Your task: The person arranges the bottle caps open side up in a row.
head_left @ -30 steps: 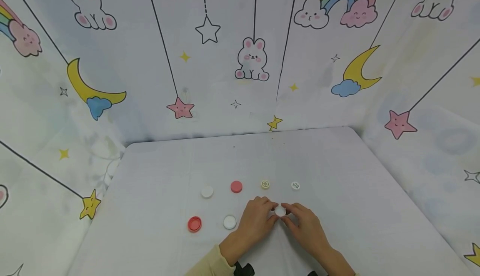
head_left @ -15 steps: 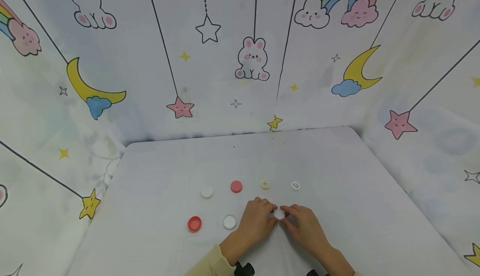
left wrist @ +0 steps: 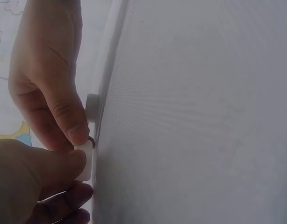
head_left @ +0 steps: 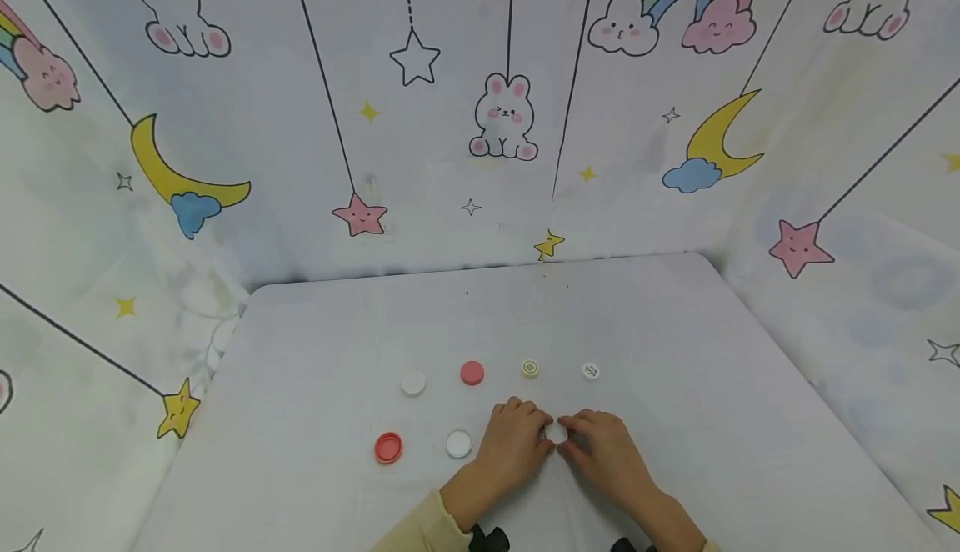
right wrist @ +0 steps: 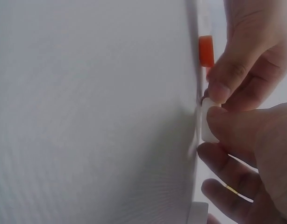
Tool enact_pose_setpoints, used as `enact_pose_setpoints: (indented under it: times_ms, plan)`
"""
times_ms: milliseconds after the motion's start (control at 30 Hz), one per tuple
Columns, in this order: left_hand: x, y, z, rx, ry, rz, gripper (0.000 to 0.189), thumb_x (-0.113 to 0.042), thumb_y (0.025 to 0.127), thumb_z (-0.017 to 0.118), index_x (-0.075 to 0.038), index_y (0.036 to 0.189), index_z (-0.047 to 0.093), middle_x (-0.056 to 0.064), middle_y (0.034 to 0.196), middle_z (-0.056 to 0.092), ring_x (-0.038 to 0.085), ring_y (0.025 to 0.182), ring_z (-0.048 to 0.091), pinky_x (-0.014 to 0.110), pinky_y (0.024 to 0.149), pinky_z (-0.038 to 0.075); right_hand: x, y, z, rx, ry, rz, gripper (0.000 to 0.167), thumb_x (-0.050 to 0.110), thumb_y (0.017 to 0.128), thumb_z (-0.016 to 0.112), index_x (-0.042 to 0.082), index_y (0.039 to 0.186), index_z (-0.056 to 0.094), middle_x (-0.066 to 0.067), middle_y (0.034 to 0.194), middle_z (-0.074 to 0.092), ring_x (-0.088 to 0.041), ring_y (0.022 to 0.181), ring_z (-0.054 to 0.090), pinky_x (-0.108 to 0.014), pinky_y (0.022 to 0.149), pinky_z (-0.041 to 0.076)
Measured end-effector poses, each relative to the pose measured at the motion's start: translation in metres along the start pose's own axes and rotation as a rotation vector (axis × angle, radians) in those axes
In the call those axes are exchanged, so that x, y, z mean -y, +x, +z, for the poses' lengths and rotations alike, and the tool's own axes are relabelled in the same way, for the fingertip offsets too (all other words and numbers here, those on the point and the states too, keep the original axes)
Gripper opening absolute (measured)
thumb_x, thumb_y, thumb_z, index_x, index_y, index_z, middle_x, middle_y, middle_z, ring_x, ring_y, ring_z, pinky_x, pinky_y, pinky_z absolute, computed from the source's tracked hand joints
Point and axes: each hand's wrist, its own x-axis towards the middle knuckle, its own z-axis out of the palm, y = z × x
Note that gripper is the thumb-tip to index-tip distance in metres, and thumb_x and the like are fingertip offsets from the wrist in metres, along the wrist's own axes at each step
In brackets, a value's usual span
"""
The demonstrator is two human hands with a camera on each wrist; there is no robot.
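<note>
Between my two hands a round white cap (head_left: 557, 433) is held low at the tabletop. My left hand (head_left: 512, 444) pinches its left side with thumb and fingers, and my right hand (head_left: 609, 454) pinches the right side. In the left wrist view the white cap (left wrist: 83, 163) stands on edge in the picture, thumbs of both hands on it. The right wrist view has the same white cap (right wrist: 209, 122) between the fingertips. Its underside is hidden. Nearest to my left hand lies another white cap (head_left: 459, 444).
A red cap with a raised rim (head_left: 388, 448) lies at the left. Behind the hands a row holds a white cap (head_left: 413, 383), a red cap (head_left: 472, 373), a yellow-ringed disc (head_left: 530, 368) and a white disc with dark marks (head_left: 591, 371). A printed cloth wall (head_left: 435, 143) stands behind the table.
The held white cap has shifted slightly toward the person and a little to the left, with the right hand following. The other caps and discs have stayed put.
</note>
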Motion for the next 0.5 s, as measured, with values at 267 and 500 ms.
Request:
enact_pose_setpoints:
  times_ms: [267,500]
  plan:
    - [-0.0019,0.0002,-0.0014,0.081,-0.032,-0.035,0.024,-0.028,0.079,0.08,-0.018,0.1,0.074,-0.006,0.089,0.065,0.013,0.087,0.056,0.031,0.074,0.042,0.0036,-0.0009,0.0007,0.044,0.001,0.054,0.033,0.015,0.067,0.088,0.013,0.097,0.075,0.008,0.087,0.067,-0.005,0.079,0.057,-0.04,0.082,0.047]
    - [-0.001,0.0005,-0.0002,0.086,-0.038,-0.038,0.024,-0.027,0.079,0.08,-0.018,0.101,0.073,-0.006,0.09,0.065,0.013,0.087,0.055,0.031,0.075,0.042,0.0071,0.0012,-0.002,0.056,0.024,0.09,0.032,0.014,0.068,0.088,0.013,0.097,0.075,0.009,0.086,0.066,-0.005,0.078,0.056,-0.041,0.083,0.046]
